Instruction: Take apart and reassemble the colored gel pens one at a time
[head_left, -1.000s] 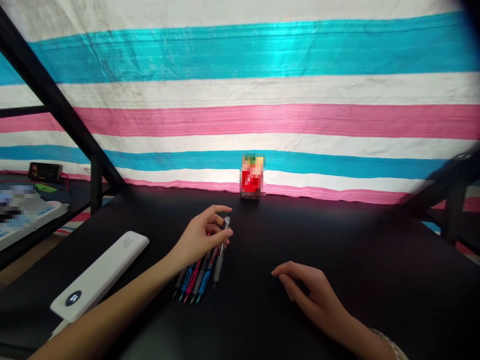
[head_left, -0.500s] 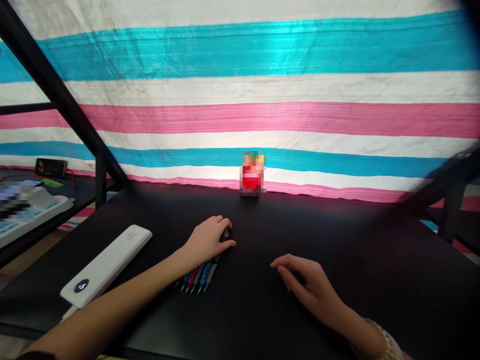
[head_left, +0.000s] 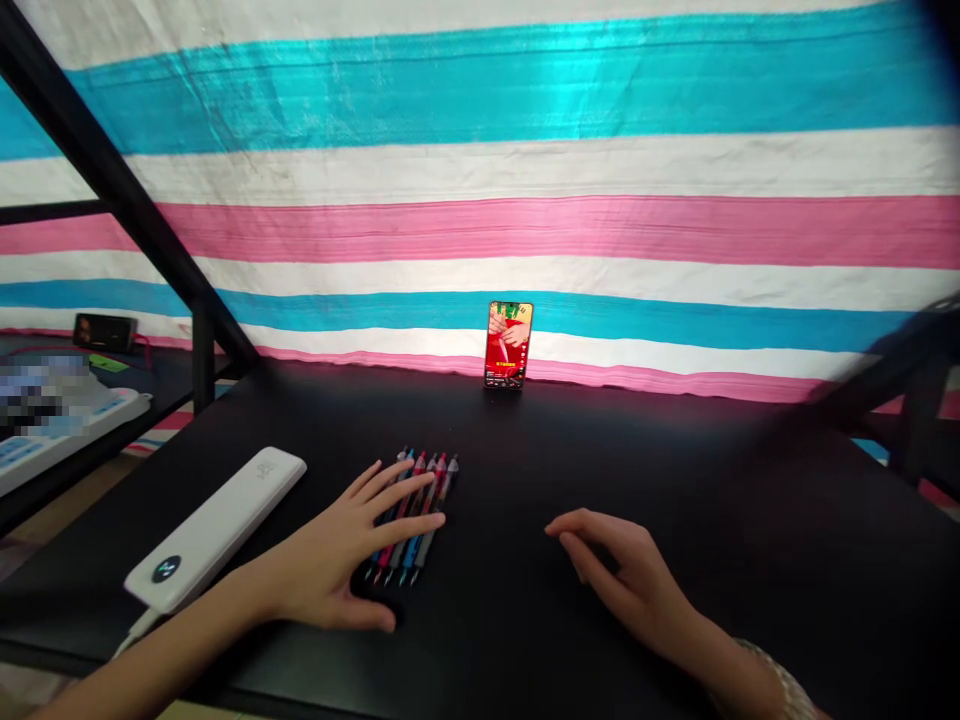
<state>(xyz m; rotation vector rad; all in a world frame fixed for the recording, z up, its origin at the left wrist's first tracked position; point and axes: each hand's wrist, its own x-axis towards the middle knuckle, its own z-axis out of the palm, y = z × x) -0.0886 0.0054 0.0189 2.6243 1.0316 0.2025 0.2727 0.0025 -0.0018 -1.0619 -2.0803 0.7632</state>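
Note:
Several click pens with blue, pink and grey grips lie side by side on the black table, tips toward me. Over their left part my left hand is spread, palm down, hiding the middle of some barrels. Its fingers are apart and hold nothing; whether they touch the pens I cannot tell. To the right of the pens, my right hand rests on the table with its fingers curled in and the thumb close to the index finger. Nothing shows in it.
A phone with a lit screen stands upright at the table's back edge. On the left lies a white power bank with a cable. A white power strip is beyond the black frame. Striped sheeting hangs behind.
My left hand has drawn back toward me and left from the pens' far ends, and its fingers have spread. The pens' far ends now show. My right hand has stayed put.

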